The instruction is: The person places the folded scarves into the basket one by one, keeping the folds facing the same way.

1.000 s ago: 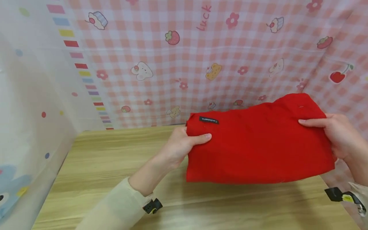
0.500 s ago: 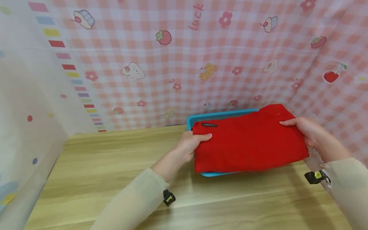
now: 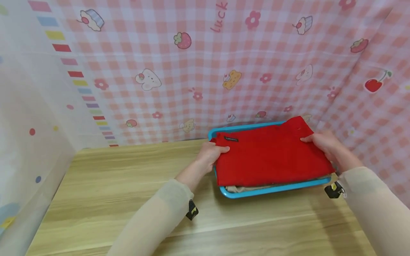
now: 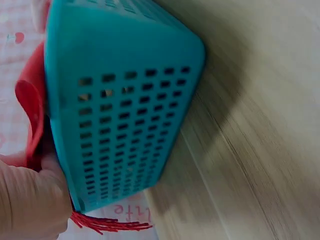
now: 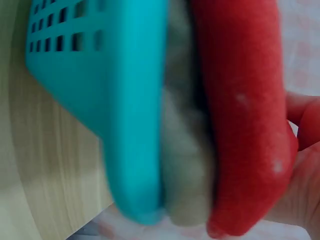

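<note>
A folded red scarf [image 3: 269, 156] with a small dark label lies across the top of a blue perforated basket [image 3: 250, 193]. My left hand [image 3: 209, 155] grips the scarf's left end, thumb on top, beside the basket's rim; red fringe [image 4: 112, 223] hangs below it in the left wrist view. At the opposite end my right hand [image 3: 325, 144] holds the scarf with the thumb above and the fingers hidden beneath. Beige folded cloth [image 5: 185, 150] shows between the basket's rim and the scarf in the right wrist view.
The basket stands on a wooden table [image 3: 128, 199], close to its back edge. Behind it hangs a pink checked curtain [image 3: 198, 71], which continues along the right side. A white dotted curtain [image 3: 29, 106] borders the left.
Both hands have lowered the scarf onto the basket, which was hidden behind it a second ago. My right hand has come inward to the left, and the basket's front rim now shows.
</note>
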`<state>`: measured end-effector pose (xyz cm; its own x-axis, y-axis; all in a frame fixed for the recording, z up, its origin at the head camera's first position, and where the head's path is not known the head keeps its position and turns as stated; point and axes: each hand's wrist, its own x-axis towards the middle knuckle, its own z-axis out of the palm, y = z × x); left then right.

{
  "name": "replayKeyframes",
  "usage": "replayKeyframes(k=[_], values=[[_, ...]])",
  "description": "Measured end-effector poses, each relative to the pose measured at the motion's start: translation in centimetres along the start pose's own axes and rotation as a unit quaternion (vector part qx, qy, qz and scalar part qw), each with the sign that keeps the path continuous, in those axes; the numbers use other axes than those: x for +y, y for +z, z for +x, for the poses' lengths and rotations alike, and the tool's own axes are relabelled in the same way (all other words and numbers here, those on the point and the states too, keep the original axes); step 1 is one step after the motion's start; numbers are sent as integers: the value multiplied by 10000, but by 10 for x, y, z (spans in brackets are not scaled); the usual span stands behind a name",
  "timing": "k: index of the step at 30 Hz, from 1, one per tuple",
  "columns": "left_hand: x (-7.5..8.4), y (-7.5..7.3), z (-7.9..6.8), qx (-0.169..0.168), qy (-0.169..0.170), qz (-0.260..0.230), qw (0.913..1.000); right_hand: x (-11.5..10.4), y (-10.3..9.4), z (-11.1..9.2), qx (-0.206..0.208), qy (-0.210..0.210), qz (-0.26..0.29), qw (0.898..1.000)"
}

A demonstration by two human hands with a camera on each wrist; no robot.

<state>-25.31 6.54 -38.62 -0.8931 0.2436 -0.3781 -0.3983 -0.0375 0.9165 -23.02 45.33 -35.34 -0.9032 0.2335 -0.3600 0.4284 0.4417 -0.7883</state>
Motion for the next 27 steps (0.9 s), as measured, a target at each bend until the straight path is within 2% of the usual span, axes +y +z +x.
replayKeyframes(k=[4,8,11,15,18,22,25,27], values=[[2,-3,2,121,89,215,9997,5,5,2,438,-328,-690,9961],[5,-2,2,477,301,653,9963,4,7,2,600,-670,-1228,9884],[6,-3,1,728,318,955,9923,2,9,2,647,-981,-1638,9795],[8,-9,-4,740,405,1081,9906,-1,8,2,920,-1360,-2078,9643],[12,-23,-12,629,650,991,9910,-9,-1,-4,1125,-1542,-2108,9587],[27,-50,-25,592,986,977,9885,-25,-17,-17,1266,-1666,-1949,9582],[39,-73,-41,686,1310,1346,9798,-33,-24,-27,1492,-1814,-1992,9514],[45,-90,-53,811,1592,1726,9687,-37,-25,-33,1709,-1964,-2125,9419]])
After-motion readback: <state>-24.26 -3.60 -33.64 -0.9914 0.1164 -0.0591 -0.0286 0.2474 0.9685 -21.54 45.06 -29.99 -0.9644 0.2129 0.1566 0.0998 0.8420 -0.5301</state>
